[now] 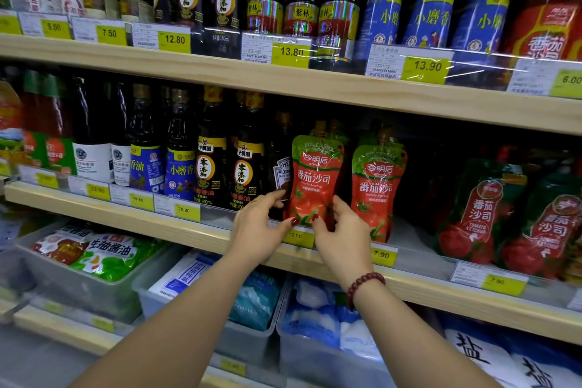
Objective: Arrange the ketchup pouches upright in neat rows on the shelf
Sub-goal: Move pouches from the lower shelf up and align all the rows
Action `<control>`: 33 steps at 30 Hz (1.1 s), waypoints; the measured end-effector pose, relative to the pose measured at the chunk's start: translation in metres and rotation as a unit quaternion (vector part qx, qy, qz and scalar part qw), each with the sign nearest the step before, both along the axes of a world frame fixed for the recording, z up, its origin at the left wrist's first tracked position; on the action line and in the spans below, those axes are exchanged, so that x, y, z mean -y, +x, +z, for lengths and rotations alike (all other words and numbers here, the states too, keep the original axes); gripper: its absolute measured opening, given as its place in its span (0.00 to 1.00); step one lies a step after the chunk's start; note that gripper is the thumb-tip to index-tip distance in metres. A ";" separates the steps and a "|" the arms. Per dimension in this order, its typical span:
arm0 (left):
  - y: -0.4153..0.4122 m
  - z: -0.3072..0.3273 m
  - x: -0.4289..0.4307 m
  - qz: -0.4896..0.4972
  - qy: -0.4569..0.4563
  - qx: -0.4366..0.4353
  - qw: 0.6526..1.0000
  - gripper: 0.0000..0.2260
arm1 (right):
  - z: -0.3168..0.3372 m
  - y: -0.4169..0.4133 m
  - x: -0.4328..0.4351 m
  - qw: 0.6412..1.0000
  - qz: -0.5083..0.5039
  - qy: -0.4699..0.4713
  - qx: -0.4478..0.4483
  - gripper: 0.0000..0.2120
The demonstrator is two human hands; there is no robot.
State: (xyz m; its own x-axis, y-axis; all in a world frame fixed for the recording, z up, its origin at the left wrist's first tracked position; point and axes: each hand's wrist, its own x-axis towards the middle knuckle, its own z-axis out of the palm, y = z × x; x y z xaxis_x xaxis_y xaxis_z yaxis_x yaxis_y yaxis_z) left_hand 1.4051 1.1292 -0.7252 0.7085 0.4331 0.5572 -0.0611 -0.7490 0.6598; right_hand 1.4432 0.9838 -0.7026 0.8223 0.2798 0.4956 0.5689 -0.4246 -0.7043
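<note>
A red and green ketchup pouch (315, 176) stands upright at the front of the middle shelf (201, 230). My left hand (261, 227) touches its lower left edge with thumb and fingertips. My right hand (343, 236) touches its lower right edge, thumb on the front. A second matching pouch (378, 186) stands just to the right, upright, with more pouches half hidden behind both. Two darker green ketchup pouches (482, 211) (554, 230) stand farther right.
Dark sesame oil bottles (211, 167) and a Heinz bottle (280, 173) stand left of the pouches. Yellow price tags (297, 236) line the shelf edge. Bottles fill the upper shelf (283, 79). Grey bins (94, 290) with bagged goods sit below.
</note>
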 end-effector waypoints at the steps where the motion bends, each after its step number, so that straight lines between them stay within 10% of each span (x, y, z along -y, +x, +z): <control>1: 0.001 0.000 0.000 0.001 0.008 -0.005 1.000 0.24 | 0.001 -0.001 0.000 1.000 0.001 -0.002 0.002 0.25; 17: -0.011 0.000 0.017 0.066 0.017 0.054 0.996 0.14 | 0.015 0.008 0.062 0.995 -0.016 0.082 0.056 0.17; 26: 0.027 0.027 0.104 -0.045 -0.067 0.084 0.993 0.25 | -0.012 0.039 0.138 0.973 -0.116 -0.168 0.108 0.17; 33: 0.052 0.032 0.130 0.041 -0.053 0.054 0.996 0.28 | -0.030 0.049 0.137 0.967 -0.130 -0.131 0.176 0.13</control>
State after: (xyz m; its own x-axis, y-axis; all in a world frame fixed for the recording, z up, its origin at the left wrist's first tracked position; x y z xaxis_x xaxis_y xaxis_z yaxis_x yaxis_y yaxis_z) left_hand 1.4575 0.9989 -0.6931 0.6072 0.5470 0.5762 -0.0768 -0.6814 0.7278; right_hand 1.4926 0.8465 -0.7324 0.6750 0.2397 0.6978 0.6033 -0.7238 -0.3350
